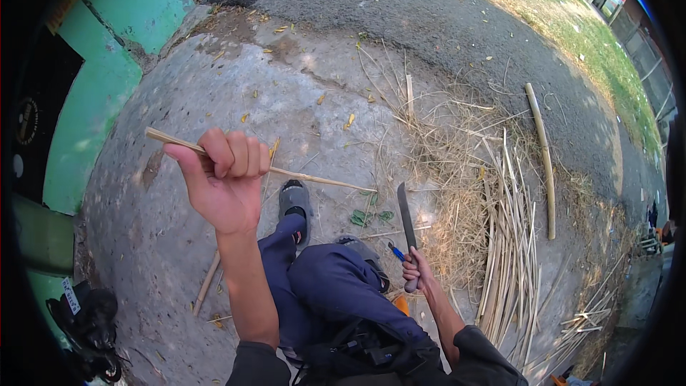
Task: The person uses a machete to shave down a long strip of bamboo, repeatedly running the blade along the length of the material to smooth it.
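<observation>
My left hand (225, 179) is raised in front of me, fist closed around a thin split bamboo strip (314, 179) that runs from upper left to the right. My right hand (415, 271) is low beside my knee, gripping the handle of a long knife (406, 220) with its blade pointing up and away. My legs in dark blue trousers (336, 293) and a grey sandal (295, 200) show below the hands.
A heap of split bamboo strips (511, 243) and dry shavings (443, 150) lies to the right on the concrete ground. A whole bamboo pole (543, 157) lies further right. A green wall (107, 78) stands at left, a black object (89, 325) at lower left, asphalt road (429, 7) beyond.
</observation>
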Demonstrator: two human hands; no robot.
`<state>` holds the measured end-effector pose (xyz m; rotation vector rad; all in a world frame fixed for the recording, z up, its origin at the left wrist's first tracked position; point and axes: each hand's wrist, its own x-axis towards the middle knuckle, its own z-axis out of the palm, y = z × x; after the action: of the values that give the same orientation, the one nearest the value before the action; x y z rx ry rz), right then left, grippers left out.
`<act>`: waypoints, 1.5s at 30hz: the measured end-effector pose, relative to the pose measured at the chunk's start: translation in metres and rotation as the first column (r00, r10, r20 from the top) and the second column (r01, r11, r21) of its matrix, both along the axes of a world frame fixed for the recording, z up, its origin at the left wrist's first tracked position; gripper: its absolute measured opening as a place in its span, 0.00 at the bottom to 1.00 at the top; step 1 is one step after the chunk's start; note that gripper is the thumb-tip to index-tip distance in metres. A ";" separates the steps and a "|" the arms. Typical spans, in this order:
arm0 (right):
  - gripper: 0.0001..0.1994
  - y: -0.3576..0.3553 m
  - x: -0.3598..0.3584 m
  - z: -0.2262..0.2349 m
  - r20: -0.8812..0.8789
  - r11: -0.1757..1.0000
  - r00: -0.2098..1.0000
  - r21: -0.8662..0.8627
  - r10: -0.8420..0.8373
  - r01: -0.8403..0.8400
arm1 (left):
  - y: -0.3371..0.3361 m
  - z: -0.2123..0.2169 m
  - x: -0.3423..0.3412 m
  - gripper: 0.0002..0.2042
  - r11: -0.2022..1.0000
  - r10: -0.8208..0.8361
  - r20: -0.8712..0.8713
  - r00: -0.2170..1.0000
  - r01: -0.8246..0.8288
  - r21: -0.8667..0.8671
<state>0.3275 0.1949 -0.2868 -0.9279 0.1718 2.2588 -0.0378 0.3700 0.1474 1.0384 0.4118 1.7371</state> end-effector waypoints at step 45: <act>0.26 0.095 -0.192 0.326 0.510 0.545 0.844 0.760 -0.163 -0.354 | -0.014 0.020 0.070 0.27 0.918 0.395 0.046 0.917 -0.394 -0.036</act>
<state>0.1358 0.2896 0.0388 -0.9458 -1.1753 1.6991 0.0326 0.3565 0.1676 0.9320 0.6438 2.1063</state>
